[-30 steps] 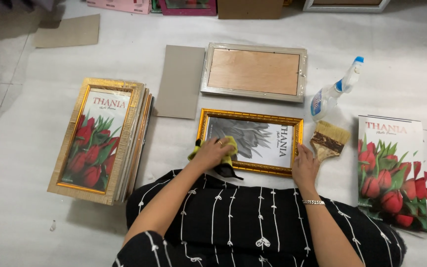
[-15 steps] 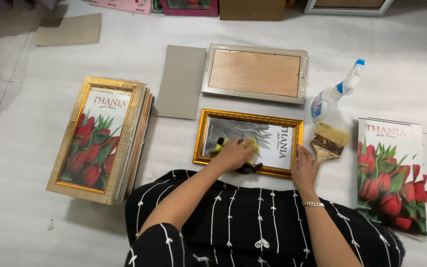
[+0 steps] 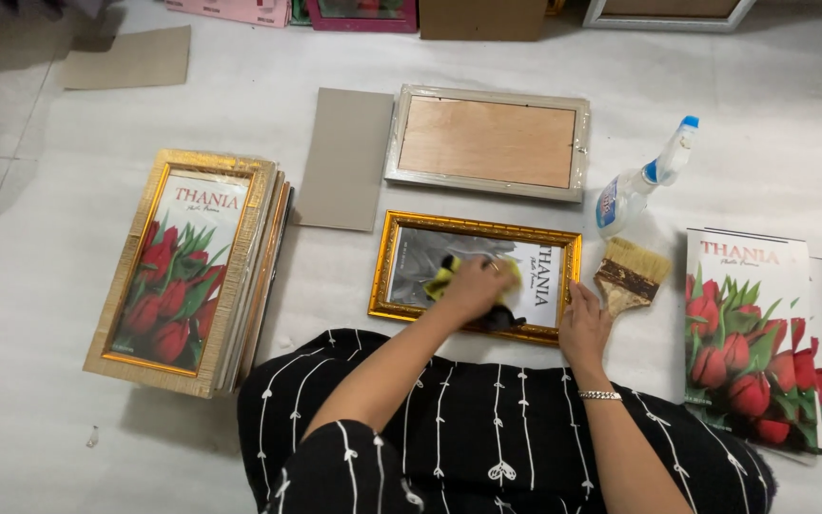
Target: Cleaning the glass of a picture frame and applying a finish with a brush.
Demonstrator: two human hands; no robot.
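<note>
A gold picture frame (image 3: 390, 271) lies flat on the white floor in front of my lap, with a grey print under its glass. My left hand (image 3: 473, 288) presses a yellow cloth (image 3: 443, 277) onto the middle of the glass. My right hand (image 3: 583, 328) rests flat with spread fingers at the frame's near right corner, holding nothing. A wide paintbrush (image 3: 631, 274) lies just right of that hand.
A stack of gold frames with red tulip prints (image 3: 187, 266) sits at left. A silver frame lies face down (image 3: 487, 141) behind, beside a grey card sheet (image 3: 344, 157). A spray bottle (image 3: 644, 179) and loose tulip prints (image 3: 753, 333) are at right.
My left hand has slid the yellow cloth rightward across the glass, from the frame's left part to its middle. My right hand has stayed at the frame's right corner.
</note>
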